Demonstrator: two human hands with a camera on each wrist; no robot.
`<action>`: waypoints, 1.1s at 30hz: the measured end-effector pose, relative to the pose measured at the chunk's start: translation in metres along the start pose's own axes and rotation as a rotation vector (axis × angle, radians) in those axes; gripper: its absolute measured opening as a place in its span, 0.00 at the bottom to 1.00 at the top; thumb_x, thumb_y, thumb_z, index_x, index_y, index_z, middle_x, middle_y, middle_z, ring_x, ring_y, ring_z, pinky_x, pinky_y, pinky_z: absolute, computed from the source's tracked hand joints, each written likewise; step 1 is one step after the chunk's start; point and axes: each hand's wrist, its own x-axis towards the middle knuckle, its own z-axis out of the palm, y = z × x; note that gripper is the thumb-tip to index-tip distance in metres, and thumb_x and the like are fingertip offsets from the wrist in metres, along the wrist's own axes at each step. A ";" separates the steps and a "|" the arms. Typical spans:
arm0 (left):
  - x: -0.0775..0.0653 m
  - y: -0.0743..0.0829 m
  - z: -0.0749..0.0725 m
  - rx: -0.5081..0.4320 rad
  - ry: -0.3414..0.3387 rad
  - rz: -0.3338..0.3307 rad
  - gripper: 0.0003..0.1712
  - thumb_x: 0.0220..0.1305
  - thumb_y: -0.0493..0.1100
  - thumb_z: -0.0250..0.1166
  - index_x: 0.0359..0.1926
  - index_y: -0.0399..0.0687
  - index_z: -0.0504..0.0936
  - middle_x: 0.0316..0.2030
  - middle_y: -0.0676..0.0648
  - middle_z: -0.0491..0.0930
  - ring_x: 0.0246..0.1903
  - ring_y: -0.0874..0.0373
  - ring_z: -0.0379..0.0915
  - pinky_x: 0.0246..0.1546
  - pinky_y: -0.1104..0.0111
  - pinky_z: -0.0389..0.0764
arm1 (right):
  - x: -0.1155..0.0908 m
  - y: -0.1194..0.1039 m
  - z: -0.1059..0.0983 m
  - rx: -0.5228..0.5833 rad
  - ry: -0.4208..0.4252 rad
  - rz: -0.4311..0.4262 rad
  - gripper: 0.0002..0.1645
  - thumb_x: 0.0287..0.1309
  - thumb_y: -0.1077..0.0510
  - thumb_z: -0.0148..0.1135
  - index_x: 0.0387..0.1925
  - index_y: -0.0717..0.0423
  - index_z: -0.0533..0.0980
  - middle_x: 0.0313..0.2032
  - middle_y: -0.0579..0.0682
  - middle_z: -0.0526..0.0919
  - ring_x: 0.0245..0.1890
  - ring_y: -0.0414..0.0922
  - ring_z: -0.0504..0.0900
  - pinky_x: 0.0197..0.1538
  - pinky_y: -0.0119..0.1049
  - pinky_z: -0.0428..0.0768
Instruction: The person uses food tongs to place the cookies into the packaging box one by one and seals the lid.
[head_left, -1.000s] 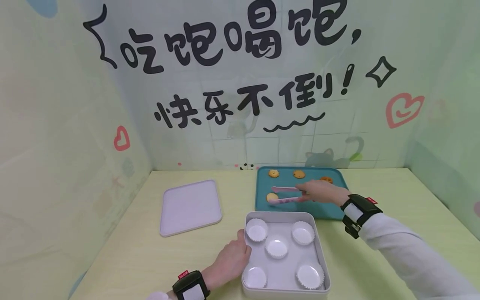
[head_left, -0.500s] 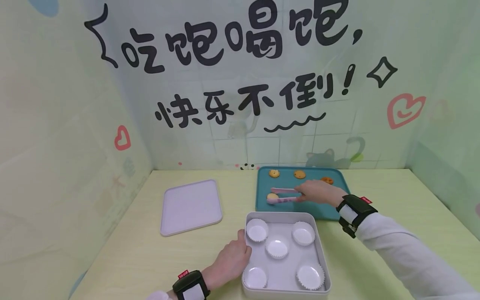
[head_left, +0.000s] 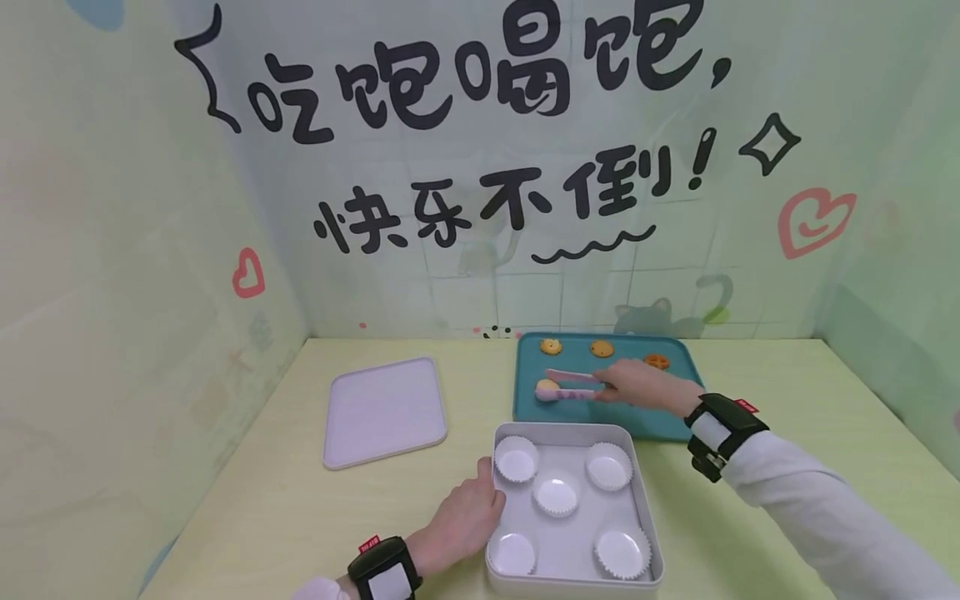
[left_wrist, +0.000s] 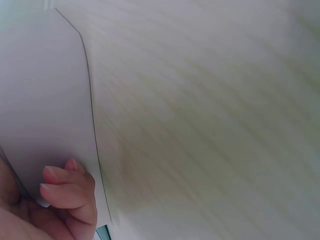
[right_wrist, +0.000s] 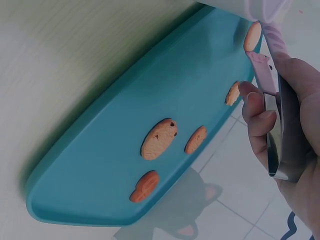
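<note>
My right hand holds pink tongs with metal handles over the teal tray. Their arms stand apart on either side of a round pale cookie, the nearer tip overlapping its front edge in the head view. From the right wrist, the same cookie shows between the tong tips. My left hand grips the left wall of a pale box, curled fingertips lying against its side. Inside the box sit several white fluted paper cups.
Other cookies lie on the tray, among them a pretzel-shaped one near my right hand. An empty lilac tray rests on the pale wooden table at the left. Printed walls enclose the back and sides.
The tong tips have shifted slightly about the pale cookie, the nearer one now overlapping more of its front. My left hand and the box have stayed put.
</note>
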 end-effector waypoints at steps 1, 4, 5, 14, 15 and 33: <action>0.000 0.000 0.000 0.000 0.002 0.002 0.18 0.63 0.37 0.46 0.49 0.28 0.58 0.15 0.49 0.64 0.15 0.59 0.62 0.13 0.66 0.64 | -0.001 0.000 -0.002 0.013 0.009 -0.007 0.13 0.58 0.59 0.57 0.21 0.53 0.65 0.14 0.42 0.59 0.13 0.36 0.61 0.21 0.31 0.61; 0.000 0.001 -0.001 0.001 0.002 0.006 0.18 0.63 0.37 0.46 0.49 0.28 0.58 0.15 0.49 0.64 0.15 0.59 0.62 0.13 0.66 0.64 | -0.005 -0.001 -0.007 0.028 0.036 -0.047 0.14 0.59 0.56 0.56 0.21 0.52 0.64 0.14 0.40 0.57 0.12 0.35 0.62 0.20 0.31 0.62; 0.000 0.001 -0.001 0.000 0.001 0.007 0.18 0.63 0.37 0.46 0.49 0.28 0.58 0.15 0.49 0.64 0.15 0.59 0.62 0.13 0.66 0.64 | -0.007 -0.002 -0.009 0.026 0.052 -0.074 0.14 0.60 0.55 0.56 0.21 0.52 0.64 0.14 0.40 0.57 0.12 0.35 0.62 0.20 0.30 0.62; -0.001 0.002 -0.003 -0.014 -0.010 0.005 0.19 0.64 0.37 0.46 0.51 0.28 0.57 0.15 0.50 0.64 0.14 0.60 0.62 0.12 0.67 0.64 | -0.023 -0.036 -0.023 -0.035 0.103 -0.203 0.07 0.55 0.57 0.61 0.30 0.56 0.72 0.18 0.38 0.68 0.17 0.33 0.64 0.21 0.29 0.66; -0.001 0.002 -0.003 -0.013 -0.007 0.009 0.19 0.64 0.37 0.46 0.51 0.28 0.57 0.15 0.50 0.64 0.14 0.60 0.62 0.12 0.67 0.63 | -0.026 -0.042 -0.023 -0.044 0.102 -0.219 0.07 0.54 0.58 0.61 0.33 0.58 0.73 0.19 0.38 0.68 0.18 0.33 0.65 0.22 0.29 0.66; 0.000 0.004 -0.004 -0.003 -0.019 -0.032 0.19 0.63 0.37 0.47 0.51 0.28 0.57 0.14 0.50 0.63 0.13 0.60 0.61 0.12 0.68 0.60 | -0.037 -0.077 0.009 -0.100 -0.021 -0.228 0.15 0.53 0.56 0.63 0.40 0.60 0.74 0.21 0.37 0.67 0.19 0.34 0.66 0.24 0.27 0.68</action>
